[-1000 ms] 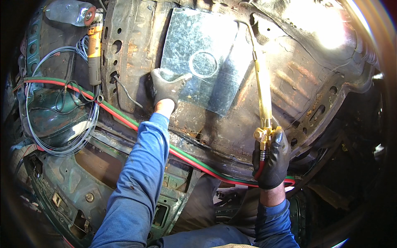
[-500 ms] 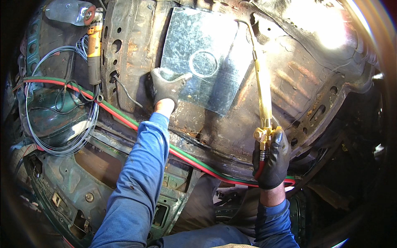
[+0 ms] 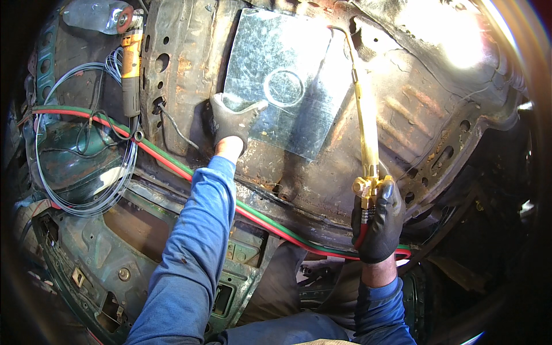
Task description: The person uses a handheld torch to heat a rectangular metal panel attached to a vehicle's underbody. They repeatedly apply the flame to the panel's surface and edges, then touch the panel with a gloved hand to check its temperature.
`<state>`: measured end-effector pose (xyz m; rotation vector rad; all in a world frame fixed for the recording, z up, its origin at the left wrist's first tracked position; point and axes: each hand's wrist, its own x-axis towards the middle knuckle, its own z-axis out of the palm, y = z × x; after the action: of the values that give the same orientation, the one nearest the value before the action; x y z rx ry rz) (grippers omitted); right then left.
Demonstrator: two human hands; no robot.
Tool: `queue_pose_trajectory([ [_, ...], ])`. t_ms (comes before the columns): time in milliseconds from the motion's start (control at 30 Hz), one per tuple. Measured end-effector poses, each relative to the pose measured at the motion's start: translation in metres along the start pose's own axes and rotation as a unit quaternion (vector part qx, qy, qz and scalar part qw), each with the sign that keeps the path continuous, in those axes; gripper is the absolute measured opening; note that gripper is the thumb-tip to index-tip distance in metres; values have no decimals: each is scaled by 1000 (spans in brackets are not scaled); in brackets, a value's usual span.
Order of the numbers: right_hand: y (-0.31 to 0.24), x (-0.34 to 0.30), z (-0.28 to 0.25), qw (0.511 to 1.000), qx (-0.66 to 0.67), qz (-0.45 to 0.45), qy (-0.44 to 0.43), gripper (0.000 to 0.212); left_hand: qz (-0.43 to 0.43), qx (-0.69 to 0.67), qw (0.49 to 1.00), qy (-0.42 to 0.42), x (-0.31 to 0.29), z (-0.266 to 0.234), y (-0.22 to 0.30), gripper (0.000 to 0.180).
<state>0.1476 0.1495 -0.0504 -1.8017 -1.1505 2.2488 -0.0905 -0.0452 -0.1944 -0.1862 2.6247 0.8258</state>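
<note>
A square metal sheet (image 3: pixel 259 57) with a scribed circle lies on the rusty car-body panel ahead of me. At its near left corner is my left hand (image 3: pixel 233 122) in a dark glove, its thumb stretched over the sheet and its other fingers bent at the edge. They partly hide that corner. My gloved right hand (image 3: pixel 384 221) is wrapped round the valve end of a brass gas torch (image 3: pixel 368 129). The torch points away from me, and its bent tip is by the sheet's far right corner. I cannot make out a flame there.
Red and green twin hoses (image 3: pixel 259 220) cross in front of the panel. At the left are an orange and grey angle grinder (image 3: pixel 131 75), a coil of wire (image 3: pixel 86 210) and a clear plastic bottle (image 3: pixel 95 17). A green body part (image 3: pixel 98 261) lies at the near left.
</note>
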Motion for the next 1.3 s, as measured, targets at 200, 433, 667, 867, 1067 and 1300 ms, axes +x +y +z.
queue_pose_trajectory([
  [200, 2, 0, -3, 1000, 5, -9, -7, 53, -9, 3, 1000, 3, 0, 1, -2, 84],
  [433, 8, 2, -3, 1000, 15, -17, 11, 55, -6, -4, 1000, -2, 0, 2, -2, 83],
  [667, -2, -1, -1, 1000, 4, -9, -8, 57, -12, -15, 1000, -8, 0, 1, -2, 83],
  [867, 4, 0, -3, 1000, 24, -6, -4, 58, -9, -6, 1000, -10, -1, -2, 3, 83],
  [1067, 7, 2, -2, 999, 32, -17, 5, 56, -10, -8, 1000, -14, 0, -1, -1, 84],
  [1300, 6, 0, -3, 999, 44, -6, -2, 53, -10, -26, 1000, -10, 2, 3, -5, 85],
])
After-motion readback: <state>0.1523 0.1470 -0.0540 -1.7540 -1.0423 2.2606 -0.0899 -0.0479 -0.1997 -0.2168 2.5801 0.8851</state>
